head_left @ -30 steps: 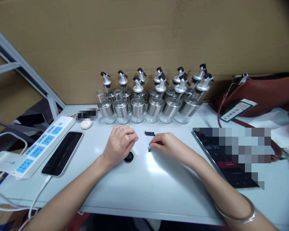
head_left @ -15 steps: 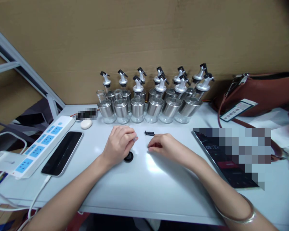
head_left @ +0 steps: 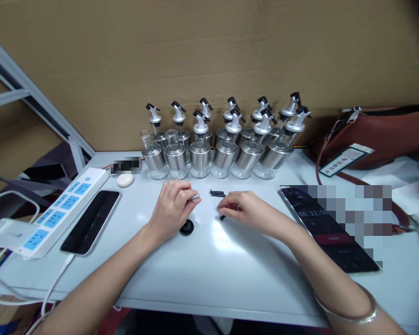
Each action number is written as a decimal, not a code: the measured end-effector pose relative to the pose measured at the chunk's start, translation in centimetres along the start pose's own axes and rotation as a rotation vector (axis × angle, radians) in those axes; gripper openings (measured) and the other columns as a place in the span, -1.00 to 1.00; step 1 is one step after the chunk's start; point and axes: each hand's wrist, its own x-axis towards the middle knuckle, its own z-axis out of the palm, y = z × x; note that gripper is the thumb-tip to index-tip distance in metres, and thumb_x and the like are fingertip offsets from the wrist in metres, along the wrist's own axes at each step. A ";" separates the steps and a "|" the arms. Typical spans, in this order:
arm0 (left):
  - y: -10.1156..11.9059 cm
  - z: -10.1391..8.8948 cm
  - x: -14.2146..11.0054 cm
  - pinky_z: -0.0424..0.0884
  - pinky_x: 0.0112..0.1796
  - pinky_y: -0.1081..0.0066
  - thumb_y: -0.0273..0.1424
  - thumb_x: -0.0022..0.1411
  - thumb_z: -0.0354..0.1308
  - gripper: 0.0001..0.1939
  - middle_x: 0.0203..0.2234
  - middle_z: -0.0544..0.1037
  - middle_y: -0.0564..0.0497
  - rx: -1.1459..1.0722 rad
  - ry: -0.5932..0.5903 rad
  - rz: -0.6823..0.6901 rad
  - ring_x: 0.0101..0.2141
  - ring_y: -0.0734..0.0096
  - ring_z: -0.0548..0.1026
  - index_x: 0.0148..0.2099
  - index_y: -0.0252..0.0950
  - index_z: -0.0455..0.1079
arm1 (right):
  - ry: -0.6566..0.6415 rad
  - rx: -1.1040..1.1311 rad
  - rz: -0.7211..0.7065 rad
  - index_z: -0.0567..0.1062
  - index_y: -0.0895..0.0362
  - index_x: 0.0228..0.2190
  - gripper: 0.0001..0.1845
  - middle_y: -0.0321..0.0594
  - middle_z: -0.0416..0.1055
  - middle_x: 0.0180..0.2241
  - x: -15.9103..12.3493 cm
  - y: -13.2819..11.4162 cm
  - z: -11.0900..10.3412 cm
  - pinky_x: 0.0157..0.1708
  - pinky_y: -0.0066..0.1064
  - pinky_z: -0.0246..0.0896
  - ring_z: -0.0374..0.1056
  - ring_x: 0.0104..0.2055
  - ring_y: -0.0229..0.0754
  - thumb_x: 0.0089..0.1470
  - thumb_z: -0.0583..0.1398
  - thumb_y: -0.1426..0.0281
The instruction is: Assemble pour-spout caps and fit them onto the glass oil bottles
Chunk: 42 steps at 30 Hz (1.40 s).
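My left hand (head_left: 172, 204) pinches a small silver metal-look piece (head_left: 195, 197) between thumb and fingers; most of it is hidden. Just below that hand, a round black stopper-like part (head_left: 186, 227) lies on the table. My right hand (head_left: 240, 204) is low over the table, fingers curled, with a small black part (head_left: 222, 217) at its fingertips. A thin black lever-like part (head_left: 217, 193) lies flat between the hands, close to the right knuckles. Behind stand two rows of glass and steel oil bottles (head_left: 199, 156), most topped with silver pourers; two in front have bare necks (head_left: 172, 136).
On the left are a white power strip (head_left: 64, 204), a dark phone (head_left: 91, 223) on a cable and a round white object (head_left: 125, 180). To the right lie a phone showing a timer (head_left: 330, 237) and a brown bag (head_left: 387, 135). A cardboard wall (head_left: 209, 56) rises behind.
My right hand has lifted slightly and shifted right, and the small black part now shows at its fingertips. My left fingers have turned a little, showing more of the silver piece.
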 end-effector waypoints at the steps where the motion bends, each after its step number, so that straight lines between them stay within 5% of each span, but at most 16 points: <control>1: 0.0 0.0 0.0 0.37 -0.35 0.37 -0.43 0.33 0.00 -0.94 -0.32 0.37 -0.04 0.021 0.006 -0.006 -0.33 0.38 0.35 -0.15 -0.27 0.19 | -0.004 -0.004 0.005 0.59 0.17 -0.36 -0.83 -0.18 0.50 -0.41 0.0 0.0 0.1 -0.36 -0.39 0.19 0.37 -0.40 -0.18 0.08 0.17 0.44; 9: 0.0 0.2 -0.1 0.42 -0.32 0.37 -0.42 0.35 -0.03 -0.93 -0.32 0.37 -0.02 -0.042 0.020 -0.031 -0.32 0.39 0.38 -0.11 -0.26 0.18 | -0.034 -0.014 0.003 0.58 0.16 -0.36 -0.88 -0.20 0.50 -0.40 0.0 0.3 0.2 -0.34 -0.40 0.21 0.37 -0.38 -0.18 0.01 0.22 0.49; 13: 0.2 0.1 -0.2 0.46 -0.30 0.40 -0.41 0.37 -0.06 -0.85 -0.29 0.37 -0.03 -0.114 -0.002 -0.101 -0.31 0.43 0.42 -0.03 -0.27 0.18 | 0.061 0.008 -0.013 0.57 0.16 -0.35 -0.84 -0.18 0.50 -0.38 0.0 -0.1 -0.3 -0.34 -0.38 0.19 0.37 -0.37 -0.16 0.08 0.18 0.40; 19: 1.1 0.2 -0.2 0.49 -0.15 0.34 -0.53 0.33 -0.01 -0.84 -0.25 0.33 -0.01 -0.288 0.085 -0.052 -0.12 0.37 0.47 -0.06 -0.26 0.23 | 0.167 0.586 -0.072 0.43 0.16 -0.14 -0.62 -0.21 0.43 -0.35 0.2 -1.8 1.5 -0.37 -0.41 0.19 0.33 -0.35 -0.22 0.21 0.02 0.16; 25: 1.5 0.4 -0.2 0.46 -0.16 0.31 -0.51 0.32 0.03 -0.89 -0.29 0.34 0.01 -0.318 0.097 0.041 -0.11 0.34 0.45 -0.11 -0.27 0.22 | 0.034 1.113 -0.038 0.29 0.15 -0.48 -0.57 -0.39 0.21 -0.58 0.1 -2.7 3.1 -0.50 -0.49 0.00 0.15 -0.53 -0.35 0.12 0.13 0.03; 31: 0.5 -0.1 0.2 0.21 -0.32 0.34 -0.28 0.42 -0.20 -0.70 -0.44 0.43 0.01 -0.063 -0.130 -0.004 -0.39 0.37 0.31 -0.23 -0.31 0.27 | 0.022 1.298 0.022 0.23 0.14 -0.50 -0.56 -0.48 0.16 -0.64 0.0 -2.9 2.6 -0.60 -0.54 -0.24 -0.05 -0.62 -0.44 -0.06 0.32 0.13; 38: -1.3 -1.9 1.3 0.06 -0.26 0.34 -0.17 0.43 -0.30 -0.54 -0.54 0.33 0.09 -0.342 -0.472 -0.111 -0.42 0.43 0.25 -0.39 -0.30 0.22 | 0.169 1.270 0.096 0.24 0.14 -0.52 -0.58 -0.41 0.28 -0.63 -0.3 -4.3 4.0 -0.57 -0.50 -0.18 0.04 -0.62 -0.42 -0.08 0.30 0.13; 42: -1.7 -2.3 1.8 0.00 -0.26 0.34 -0.11 0.41 -0.30 -0.50 -0.55 0.31 0.11 -0.445 -0.539 -0.214 -0.43 0.43 0.21 -0.43 -0.31 0.20 | 0.286 1.172 0.017 0.24 0.12 -0.52 -0.64 -0.41 0.26 -0.65 -0.2 -4.7 4.7 -0.57 -0.51 -0.11 0.06 -0.61 -0.39 -0.05 0.27 0.17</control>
